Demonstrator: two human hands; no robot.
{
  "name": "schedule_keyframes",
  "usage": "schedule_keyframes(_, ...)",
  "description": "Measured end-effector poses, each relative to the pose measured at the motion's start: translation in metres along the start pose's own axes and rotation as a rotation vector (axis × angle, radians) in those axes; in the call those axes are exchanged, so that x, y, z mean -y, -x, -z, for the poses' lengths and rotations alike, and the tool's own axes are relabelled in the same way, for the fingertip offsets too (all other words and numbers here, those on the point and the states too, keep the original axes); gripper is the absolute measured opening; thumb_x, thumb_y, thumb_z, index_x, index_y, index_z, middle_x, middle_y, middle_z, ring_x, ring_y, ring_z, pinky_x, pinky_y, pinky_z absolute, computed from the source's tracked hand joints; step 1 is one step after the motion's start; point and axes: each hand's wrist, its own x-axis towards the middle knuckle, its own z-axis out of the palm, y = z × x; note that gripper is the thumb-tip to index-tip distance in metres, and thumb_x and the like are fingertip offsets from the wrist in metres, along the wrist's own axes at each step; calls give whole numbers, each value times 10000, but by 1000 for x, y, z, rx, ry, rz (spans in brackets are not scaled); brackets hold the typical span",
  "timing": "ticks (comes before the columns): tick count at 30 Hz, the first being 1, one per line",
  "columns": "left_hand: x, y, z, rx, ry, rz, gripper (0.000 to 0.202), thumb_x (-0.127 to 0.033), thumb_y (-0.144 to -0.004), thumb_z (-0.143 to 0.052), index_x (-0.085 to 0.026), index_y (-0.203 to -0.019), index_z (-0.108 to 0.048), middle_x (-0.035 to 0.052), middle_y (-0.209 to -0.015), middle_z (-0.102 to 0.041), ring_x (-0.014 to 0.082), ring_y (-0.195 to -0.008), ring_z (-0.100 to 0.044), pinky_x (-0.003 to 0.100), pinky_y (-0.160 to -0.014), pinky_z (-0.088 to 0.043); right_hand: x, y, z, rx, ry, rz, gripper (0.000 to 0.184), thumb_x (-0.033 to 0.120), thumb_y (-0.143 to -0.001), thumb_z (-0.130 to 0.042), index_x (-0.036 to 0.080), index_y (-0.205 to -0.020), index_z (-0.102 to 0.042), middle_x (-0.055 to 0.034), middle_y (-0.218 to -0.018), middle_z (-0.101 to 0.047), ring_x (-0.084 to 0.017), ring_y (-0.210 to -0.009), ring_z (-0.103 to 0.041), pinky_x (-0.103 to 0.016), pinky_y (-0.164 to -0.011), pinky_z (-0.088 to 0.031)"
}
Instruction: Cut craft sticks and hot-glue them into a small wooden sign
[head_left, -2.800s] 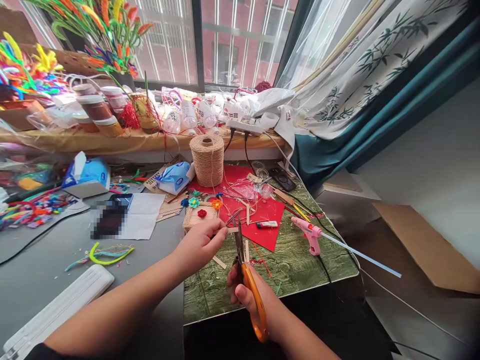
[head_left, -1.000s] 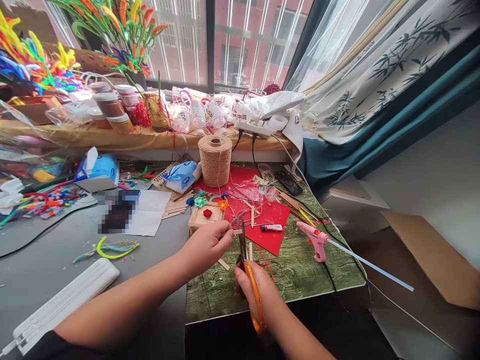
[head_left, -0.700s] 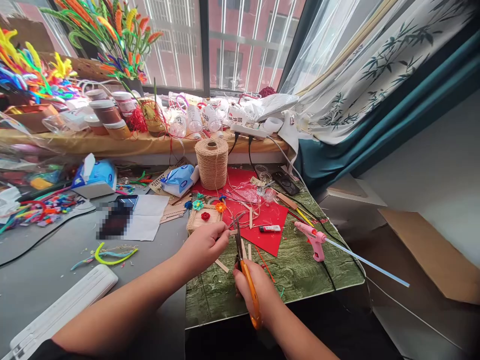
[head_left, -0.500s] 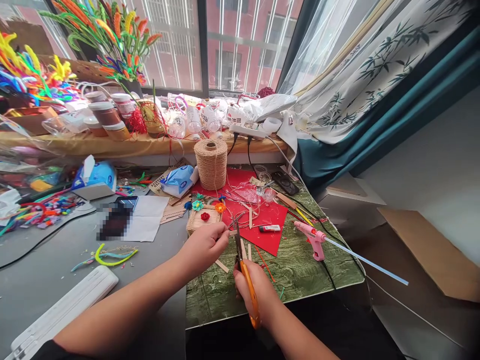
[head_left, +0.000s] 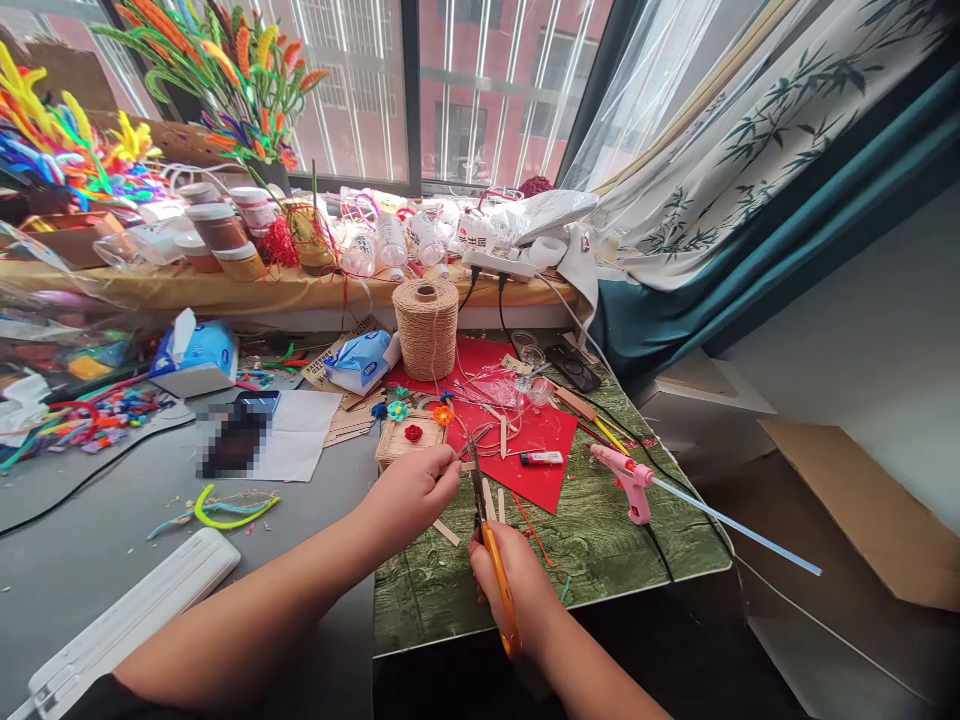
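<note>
My right hand is wrapped round the orange handle of a pair of scissors, whose blades point away from me. Close to those blades, my left hand is closed in a pinch on a thin, pale strip; the fingers hide most of it. Behind the left hand lies a twine-covered square piece with a red rose and blue, teal and orange flowers on it. Flat wooden sticks lie beside the scissors. Red sheets lie beyond, with a small white tube on top.
A twine spool stands at the back beside a blue tissue pack. At right sits a pink glue gun, its clear glue stick jutting past the table edge. A white paper trimmer lies front left. Jars and bottles crowd the sill.
The whole view has shifted slightly. Both hands and the scissors keep almost the same position, with the blades still close to the left fingertips.
</note>
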Motion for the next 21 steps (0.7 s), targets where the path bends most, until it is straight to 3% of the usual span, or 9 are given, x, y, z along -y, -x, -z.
schedule_keyframes(11, 0, -1, 0, 9, 1, 25, 352, -408, -1018, -408, -215, -726, -388, -39, -672, -425, 151, -663, -411, 304, -624, -270, 4, 4, -1, -10, -38, -26, 100, 204, -866, -522, 216, -769, -540, 42, -661, -503, -121, -584, -488, -238, -549, -339)
schedule_keyframes(21, 3, -3, 4, 20, -4, 23, 352, -401, -1015, -421, -214, -718, -388, -38, -668, -427, 152, -659, -418, 296, -626, -283, 7, 4, 7, -107, -96, -42, 256, 347, -902, -524, 237, -689, -437, 53, -582, -403, -119, -497, -433, -250, -488, -330)
